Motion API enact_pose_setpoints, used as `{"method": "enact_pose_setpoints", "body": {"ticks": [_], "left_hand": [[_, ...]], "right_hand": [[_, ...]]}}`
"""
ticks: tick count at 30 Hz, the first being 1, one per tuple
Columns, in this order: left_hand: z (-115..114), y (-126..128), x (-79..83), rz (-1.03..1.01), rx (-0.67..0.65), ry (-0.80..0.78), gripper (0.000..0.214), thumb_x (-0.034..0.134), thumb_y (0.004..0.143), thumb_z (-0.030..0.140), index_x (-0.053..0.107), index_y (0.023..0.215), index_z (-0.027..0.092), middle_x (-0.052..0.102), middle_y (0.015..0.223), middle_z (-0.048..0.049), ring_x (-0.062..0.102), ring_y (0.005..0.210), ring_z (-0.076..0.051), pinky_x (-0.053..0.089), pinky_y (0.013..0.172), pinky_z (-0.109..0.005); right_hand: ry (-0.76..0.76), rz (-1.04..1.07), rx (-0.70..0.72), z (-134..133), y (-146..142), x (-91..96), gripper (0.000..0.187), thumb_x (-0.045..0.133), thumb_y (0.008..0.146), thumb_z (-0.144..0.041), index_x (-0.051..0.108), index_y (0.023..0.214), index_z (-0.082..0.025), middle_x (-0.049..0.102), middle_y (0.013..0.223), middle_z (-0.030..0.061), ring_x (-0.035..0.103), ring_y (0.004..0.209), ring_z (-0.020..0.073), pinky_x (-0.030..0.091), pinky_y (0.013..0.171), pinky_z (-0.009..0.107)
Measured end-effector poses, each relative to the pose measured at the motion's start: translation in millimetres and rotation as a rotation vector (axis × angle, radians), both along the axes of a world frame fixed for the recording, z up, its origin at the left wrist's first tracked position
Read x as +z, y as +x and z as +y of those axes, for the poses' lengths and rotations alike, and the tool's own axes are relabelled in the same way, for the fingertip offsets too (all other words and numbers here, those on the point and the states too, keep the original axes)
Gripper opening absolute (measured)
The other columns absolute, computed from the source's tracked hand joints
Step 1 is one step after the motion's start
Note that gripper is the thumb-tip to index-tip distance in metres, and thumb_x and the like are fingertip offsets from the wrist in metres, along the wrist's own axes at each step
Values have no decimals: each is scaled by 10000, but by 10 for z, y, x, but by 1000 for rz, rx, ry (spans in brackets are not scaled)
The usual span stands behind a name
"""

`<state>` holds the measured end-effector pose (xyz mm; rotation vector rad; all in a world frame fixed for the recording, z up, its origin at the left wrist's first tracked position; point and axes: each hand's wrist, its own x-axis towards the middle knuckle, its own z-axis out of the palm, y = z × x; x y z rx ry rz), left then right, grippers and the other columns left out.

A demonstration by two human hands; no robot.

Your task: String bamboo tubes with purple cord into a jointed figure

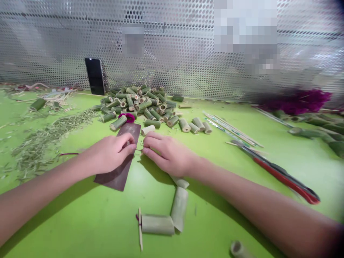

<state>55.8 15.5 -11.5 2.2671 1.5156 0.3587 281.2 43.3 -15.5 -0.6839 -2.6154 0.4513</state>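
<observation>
Bamboo tubes (178,209) lie just below the brown pad (115,179), where the left hand (110,154) and right hand (168,152) pinch a thin wire (138,151) between narrowly closed fingers; slackened fingers could let it slip.

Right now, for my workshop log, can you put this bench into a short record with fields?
Left hand: over a brown leather pad, fingertips beside a thin strand
Right hand: fingertips beside the same strand, grip unclear
In front: two bamboo tubes
Behind: pile of bamboo pieces, phone
Right: red-handled tool
Left: green shavings
Surface: green table
</observation>
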Motion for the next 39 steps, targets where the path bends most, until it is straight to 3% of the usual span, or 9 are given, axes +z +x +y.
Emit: {"method": "enact_pose_setpoints", "body": {"ticks": [4, 11, 16, 22, 33, 39], "left_hand": [[-24, 2, 27, 26, -33, 17, 301, 470, 1012, 430, 694, 936, 244, 747, 798, -31, 643, 674, -238, 370, 599, -320], [-30, 22, -38, -258, -75, 77, 297, 452, 1009, 328, 638, 815, 201, 693, 894, -36, 640, 858, -218, 470, 790, -338], [-100, 66, -22, -268, -8, -118, 324, 417, 1016, 393, 641, 857, 221, 700, 770, -5, 641, 710, -207, 465, 662, -325], [-178, 85, -26, -316, -27, -181, 307, 507, 995, 418, 746, 924, 239, 797, 909, -9, 707, 796, -230, 492, 683, -317], [-129, 108, -32, -336, 61, -144, 310, 497, 979, 391, 735, 865, 229, 777, 853, 6, 682, 789, -223, 479, 724, -322], [-179, 120, -32, -397, 82, -106, 283, 515, 975, 369, 728, 853, 229, 773, 840, 10, 680, 783, -218, 482, 733, -319]], "right_hand": [[16, -14, 2, 7, 6, 5, 219, 424, 1063, -253, 609, 971, -181, 629, 979, 82, 566, 805, 190, 482, 754, 344], [7, -1, -8, -16, -9, 13, 130, 476, 1033, -213, 605, 1024, -196, 645, 1004, 78, 604, 840, 189, 504, 755, 335], [8, -28, -77, -53, -12, 0, 94, 500, 1013, -202, 569, 951, -189, 623, 947, 65, 587, 780, 175, 480, 701, 318], [-40, 59, -173, -73, -8, -54, 111, 462, 1026, -246, 487, 927, -204, 582, 942, 63, 554, 781, 179, 463, 689, 326], [-54, 278, -185, -95, -23, -104, 118, 451, 1036, -223, 471, 920, -214, 563, 896, 43, 540, 787, 170, 465, 700, 323], [46, 311, -182, -91, -8, -132, 115, 467, 1032, -224, 445, 920, -232, 572, 913, 51, 561, 799, 182, 486, 691, 337]]}}
